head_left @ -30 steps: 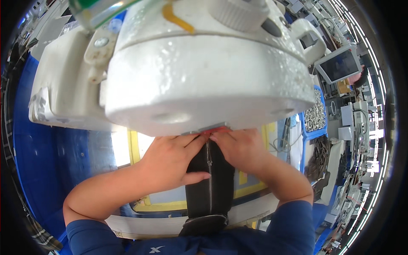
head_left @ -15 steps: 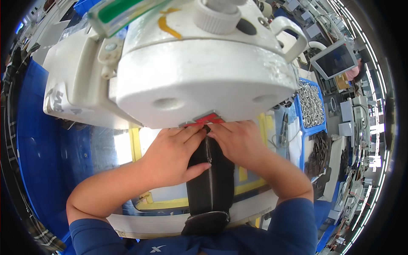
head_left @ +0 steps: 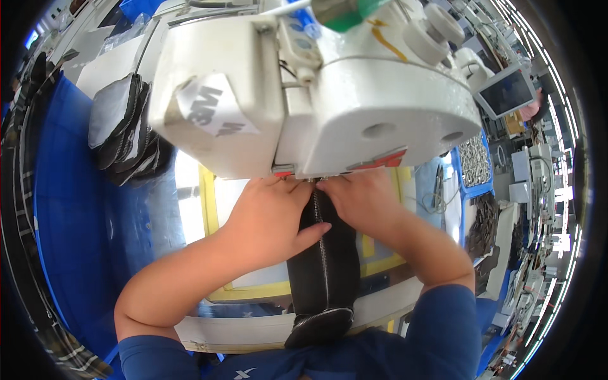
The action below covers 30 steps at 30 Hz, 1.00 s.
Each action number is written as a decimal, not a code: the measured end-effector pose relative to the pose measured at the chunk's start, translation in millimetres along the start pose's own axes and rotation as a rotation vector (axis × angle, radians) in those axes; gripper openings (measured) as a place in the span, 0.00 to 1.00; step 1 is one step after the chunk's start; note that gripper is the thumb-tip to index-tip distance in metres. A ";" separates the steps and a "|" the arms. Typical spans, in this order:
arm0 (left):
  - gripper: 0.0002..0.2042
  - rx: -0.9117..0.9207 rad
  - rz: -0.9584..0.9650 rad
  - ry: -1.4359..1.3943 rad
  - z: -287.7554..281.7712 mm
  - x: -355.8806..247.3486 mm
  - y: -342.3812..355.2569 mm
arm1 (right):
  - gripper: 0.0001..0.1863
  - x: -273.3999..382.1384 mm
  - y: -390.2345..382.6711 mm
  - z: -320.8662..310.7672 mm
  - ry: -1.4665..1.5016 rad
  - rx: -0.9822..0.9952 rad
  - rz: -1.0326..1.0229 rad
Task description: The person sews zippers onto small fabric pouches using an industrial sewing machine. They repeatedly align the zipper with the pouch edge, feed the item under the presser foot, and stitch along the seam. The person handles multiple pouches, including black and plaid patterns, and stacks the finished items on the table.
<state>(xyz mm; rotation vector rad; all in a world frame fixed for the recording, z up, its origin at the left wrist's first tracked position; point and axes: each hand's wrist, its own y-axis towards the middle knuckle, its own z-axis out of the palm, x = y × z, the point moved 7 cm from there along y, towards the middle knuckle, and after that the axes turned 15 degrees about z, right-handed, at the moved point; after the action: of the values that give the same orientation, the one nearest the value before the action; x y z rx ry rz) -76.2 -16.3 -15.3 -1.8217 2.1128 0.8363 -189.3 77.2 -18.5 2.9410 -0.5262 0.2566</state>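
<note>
A long black fabric piece with a metal zipper [head_left: 325,266] runs from under the white sewing machine head [head_left: 392,101] toward my body, its near end folded over the table edge. My left hand [head_left: 269,212] grips its left side close to the machine, thumb stretched across the zipper. My right hand [head_left: 364,199] holds the right side of its far end, fingers bent. Both sets of fingertips are partly hidden beneath the machine head, as are the needle area and the fabric's far tip.
Stacked black zippered pieces [head_left: 123,136] lie at the left beside a large blue bin [head_left: 76,209]. On the right stand a blue tray of metal rings [head_left: 475,161] and a heap of dark pieces [head_left: 482,221]. Yellow tape [head_left: 253,291] borders the work surface. A monitor [head_left: 506,92] stands farther back.
The view has shifted, so the machine head appears farther right and the stacked pieces at the left show. Both hands stay on the zippered fabric, with little change in grip.
</note>
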 end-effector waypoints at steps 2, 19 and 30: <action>0.31 0.023 0.003 0.007 2.1 -1.0 2.1 | 0.07 -2.9 -2.7 3.6 0.009 -0.041 -0.003; 0.32 0.081 -0.059 0.008 -3.2 -2.0 9.1 | 0.09 7.0 1.6 -13.5 0.011 -0.150 -0.076; 0.36 0.009 0.078 0.227 0.6 -17.7 3.7 | 0.23 0.4 -5.9 -11.4 0.009 -0.014 -0.129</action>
<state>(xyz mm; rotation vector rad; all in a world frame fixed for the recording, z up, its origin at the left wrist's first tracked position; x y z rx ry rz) -76.3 -1.0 -5.6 -1.9215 2.3336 0.6624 -188.4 84.4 -7.9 2.9435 -0.3337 0.2506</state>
